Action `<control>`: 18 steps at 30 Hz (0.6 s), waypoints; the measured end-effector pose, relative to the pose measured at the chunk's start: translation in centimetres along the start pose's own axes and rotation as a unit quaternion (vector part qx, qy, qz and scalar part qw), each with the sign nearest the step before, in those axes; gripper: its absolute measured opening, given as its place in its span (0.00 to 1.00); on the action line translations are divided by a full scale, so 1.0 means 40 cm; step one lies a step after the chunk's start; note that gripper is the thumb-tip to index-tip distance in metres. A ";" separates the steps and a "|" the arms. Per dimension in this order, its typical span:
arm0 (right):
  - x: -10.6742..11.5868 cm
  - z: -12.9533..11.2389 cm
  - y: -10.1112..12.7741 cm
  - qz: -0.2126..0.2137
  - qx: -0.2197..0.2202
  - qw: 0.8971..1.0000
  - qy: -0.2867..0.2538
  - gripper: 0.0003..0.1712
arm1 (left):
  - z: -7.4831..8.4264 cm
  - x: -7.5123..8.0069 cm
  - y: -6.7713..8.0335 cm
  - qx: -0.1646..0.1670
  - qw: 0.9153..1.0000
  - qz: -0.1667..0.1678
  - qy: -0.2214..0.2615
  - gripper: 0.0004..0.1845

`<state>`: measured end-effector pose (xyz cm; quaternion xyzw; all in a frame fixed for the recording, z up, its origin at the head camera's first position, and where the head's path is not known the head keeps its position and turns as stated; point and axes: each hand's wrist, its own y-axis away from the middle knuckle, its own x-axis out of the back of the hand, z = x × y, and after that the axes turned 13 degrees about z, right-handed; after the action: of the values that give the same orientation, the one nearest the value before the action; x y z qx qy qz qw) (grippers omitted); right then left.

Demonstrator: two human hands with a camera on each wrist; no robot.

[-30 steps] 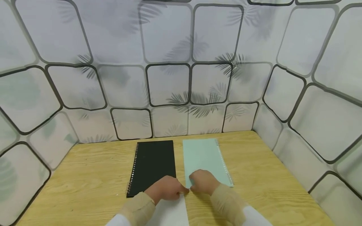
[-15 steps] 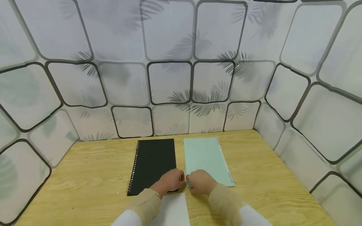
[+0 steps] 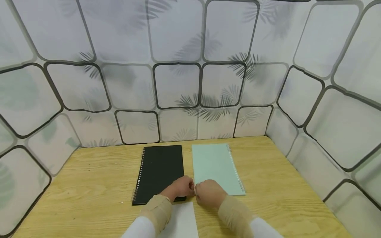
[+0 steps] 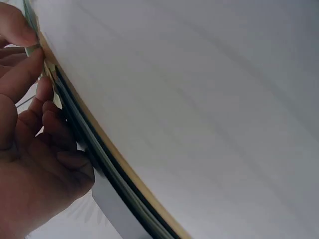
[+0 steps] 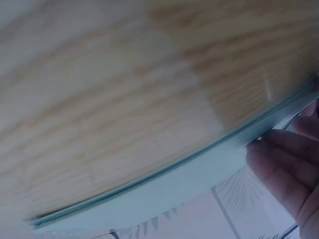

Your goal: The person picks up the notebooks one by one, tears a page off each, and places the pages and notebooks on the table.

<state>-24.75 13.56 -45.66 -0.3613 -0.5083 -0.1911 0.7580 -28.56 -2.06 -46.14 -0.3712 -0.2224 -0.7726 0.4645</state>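
A black spiral notebook (image 3: 162,168) lies on the left, its coil on its left side. To its right, across a narrow gap, lies a light green spiral notebook (image 3: 215,165) with its coil on the right. My left hand (image 3: 182,187) is at the black notebook's near right corner, fingers bent toward the gap. My right hand (image 3: 209,193) rests at the green notebook's near left corner, fingers bent. The fingertips of both hands meet at the gap; I cannot tell what is between them. In the right wrist view, right fingertips (image 5: 254,149) sit right at the green notebook's edge.
A white sheet of paper (image 3: 181,221) lies in front of the black notebook, partly under my left forearm in this view. The wood-grain table (image 3: 285,195) is bordered at the back and sides by patterned walls (image 3: 178,86).
My left hand has moved up and away from the white paper's top edge to the corner beside the right hand. The right hand stays at the green notebook's near left corner.
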 end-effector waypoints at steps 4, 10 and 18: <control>0.000 0.005 0.001 0.011 0.024 1.000 0.015 0.13 | -0.005 0.001 -0.003 -0.010 1.000 0.002 0.011 0.08; 0.001 0.009 0.002 0.021 0.014 1.000 0.007 0.16 | -0.010 0.010 -0.007 -0.003 0.999 -0.021 0.040 0.06; -0.005 0.010 0.004 0.023 0.015 0.999 0.029 0.15 | -0.002 0.004 -0.003 0.000 0.999 -0.013 0.038 0.06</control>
<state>-25.00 13.95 -45.82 -0.3561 -0.4804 -0.1761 0.7819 -28.75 -2.15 -46.07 -0.3385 -0.2088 -0.7924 0.4626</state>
